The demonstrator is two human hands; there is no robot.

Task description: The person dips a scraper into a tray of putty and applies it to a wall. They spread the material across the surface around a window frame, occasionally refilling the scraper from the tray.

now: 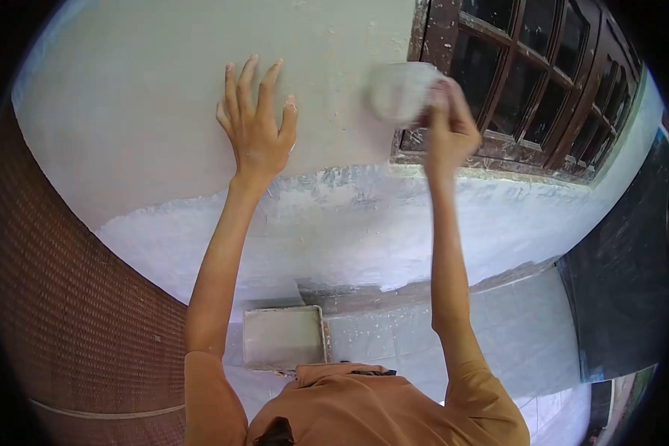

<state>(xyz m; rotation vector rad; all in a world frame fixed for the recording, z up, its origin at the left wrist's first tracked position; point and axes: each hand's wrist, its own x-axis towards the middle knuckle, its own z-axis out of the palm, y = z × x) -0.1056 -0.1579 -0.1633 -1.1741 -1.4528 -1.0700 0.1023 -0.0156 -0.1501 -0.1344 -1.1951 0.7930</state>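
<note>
Right hand (pixel 451 128) nearer, fingers pinched on white pad (pixel 404 93) extending left; left hand (pixel 259 132) splayed, empty.

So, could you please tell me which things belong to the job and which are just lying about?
Likely the job:
- white tool, blurred, in the right hand
- wall, with the left hand at it
- tray, probably

Apparently just around:
- window
- woven panel
- dark sheet

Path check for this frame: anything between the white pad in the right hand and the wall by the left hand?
Nothing visible: just wall with small specks between the white pad, held in the right hand, and the left hand. The window frame is on the pad's other side.
</note>
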